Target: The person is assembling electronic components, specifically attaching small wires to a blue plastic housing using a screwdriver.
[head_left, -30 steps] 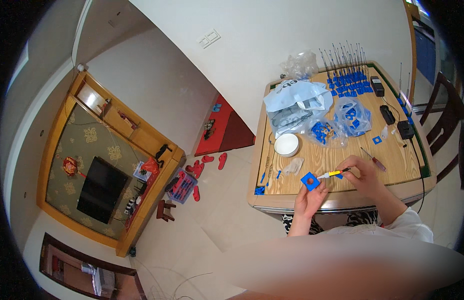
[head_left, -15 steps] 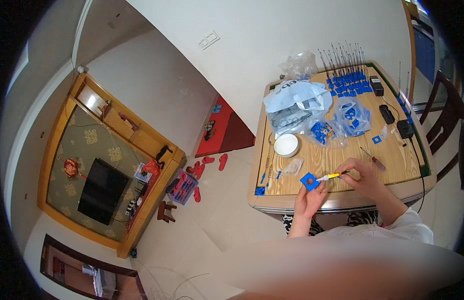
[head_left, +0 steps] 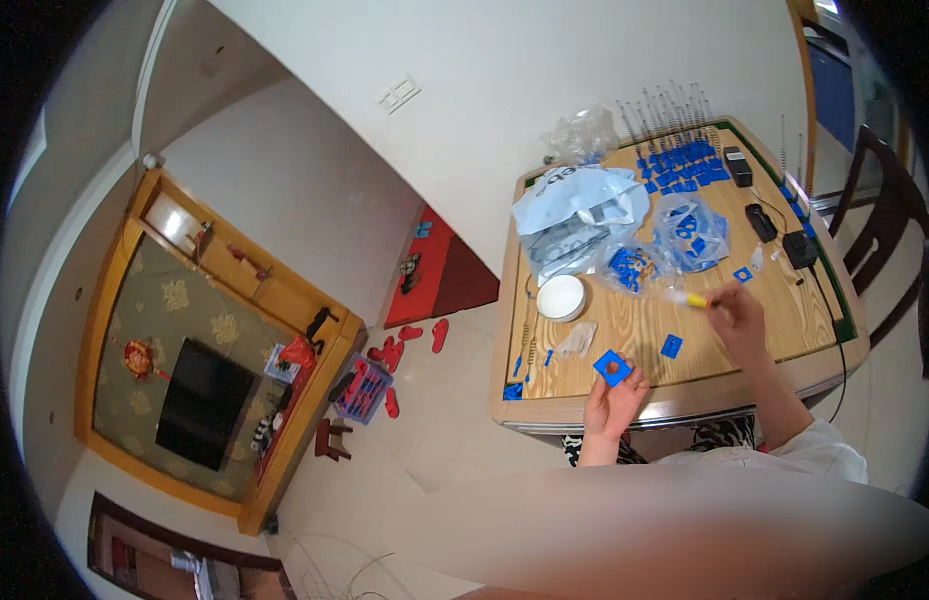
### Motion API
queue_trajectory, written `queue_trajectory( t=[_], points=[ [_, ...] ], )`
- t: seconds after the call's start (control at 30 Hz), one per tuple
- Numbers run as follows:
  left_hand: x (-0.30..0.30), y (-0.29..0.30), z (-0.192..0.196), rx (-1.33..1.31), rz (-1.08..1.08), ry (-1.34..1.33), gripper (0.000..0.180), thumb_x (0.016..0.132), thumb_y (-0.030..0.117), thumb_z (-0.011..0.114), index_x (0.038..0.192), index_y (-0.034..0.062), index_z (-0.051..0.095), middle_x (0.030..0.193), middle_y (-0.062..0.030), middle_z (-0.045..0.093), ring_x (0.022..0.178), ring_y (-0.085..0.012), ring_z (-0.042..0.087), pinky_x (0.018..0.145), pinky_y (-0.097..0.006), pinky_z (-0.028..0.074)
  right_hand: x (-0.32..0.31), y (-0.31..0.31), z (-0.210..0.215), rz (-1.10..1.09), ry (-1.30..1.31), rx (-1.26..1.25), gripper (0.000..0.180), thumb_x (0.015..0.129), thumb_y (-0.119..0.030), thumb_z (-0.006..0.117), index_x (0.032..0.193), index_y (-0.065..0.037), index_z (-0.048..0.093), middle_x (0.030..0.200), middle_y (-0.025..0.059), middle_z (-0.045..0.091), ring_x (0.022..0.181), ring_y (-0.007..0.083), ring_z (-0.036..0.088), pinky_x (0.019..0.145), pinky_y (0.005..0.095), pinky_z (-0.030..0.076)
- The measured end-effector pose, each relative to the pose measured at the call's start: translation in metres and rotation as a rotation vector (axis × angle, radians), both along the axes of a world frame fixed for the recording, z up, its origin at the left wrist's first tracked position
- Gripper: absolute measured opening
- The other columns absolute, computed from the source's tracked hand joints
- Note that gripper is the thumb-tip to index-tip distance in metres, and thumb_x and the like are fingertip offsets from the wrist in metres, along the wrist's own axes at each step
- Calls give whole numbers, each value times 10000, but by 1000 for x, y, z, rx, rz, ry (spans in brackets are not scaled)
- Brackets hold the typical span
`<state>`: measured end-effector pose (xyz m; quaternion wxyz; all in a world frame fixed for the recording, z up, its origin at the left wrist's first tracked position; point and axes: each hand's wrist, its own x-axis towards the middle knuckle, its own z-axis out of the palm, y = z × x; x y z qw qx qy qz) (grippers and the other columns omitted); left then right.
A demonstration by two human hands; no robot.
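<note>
Near the table's front edge my left hand (head_left: 613,408) is closed on a blue square piece (head_left: 612,367) with a round hole, holding it up by its lower side. My right hand (head_left: 735,318) is further right and higher, over the table, its fingers pinching a small tube (head_left: 696,300) with a yellow band. The tube's pale tip is smeared by motion. Between the hands a second blue square piece (head_left: 672,346) lies flat on the wood. Left of it is a crumpled clear plastic wrapper (head_left: 579,340).
A white bowl (head_left: 562,298) stands left of open bags of blue parts (head_left: 630,268). Behind are a light-blue bag (head_left: 582,212) and rows of blue bases with upright springs (head_left: 685,165). Black adapters (head_left: 800,249) and a cable lie right; a dark chair (head_left: 878,215) stands beyond.
My right hand has drawn the tube away from the held blue piece, up and to the right. The blue square on the table now shows. My left hand stays nearly in place.
</note>
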<state>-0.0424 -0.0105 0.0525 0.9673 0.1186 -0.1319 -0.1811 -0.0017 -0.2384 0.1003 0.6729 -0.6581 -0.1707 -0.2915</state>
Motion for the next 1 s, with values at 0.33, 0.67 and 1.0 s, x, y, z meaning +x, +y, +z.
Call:
queue_trajectory(
  t=[0.33, 0.67, 1.0],
  points=[
    [-1, -10, -7, 7, -13, 22, 394, 835, 300, 628, 1141, 71, 531, 1043, -81, 553, 894, -197, 454, 842, -338, 372, 90, -121, -139, -716, 328, -113, 155, 818, -144, 624, 790, 8, 611, 776, 74, 576, 697, 146, 547, 617, 272, 419],
    [7, -18, -24, 56, -60, 92, 364, 844, 296, 613, 1128, 82, 539, 1051, -82, 550, 942, -214, 475, 895, -370, 380, 94, -118, -143, -835, 655, -560, 179, 812, -249, 607, 864, -85, 656, 882, 96, 598, 889, 284, 563, 796, 436, 371],
    [15, -22, -41, 234, -3, -18, 434, 841, 358, 609, 1217, 155, 531, 1445, -100, 263, 1312, -252, 299, 1021, -424, 315, 15, -7, -94, 519, 721, 196, 191, 898, -243, 553, 963, -71, 605, 875, 41, 625, 735, 129, 595, 623, 260, 466]
  ],
)
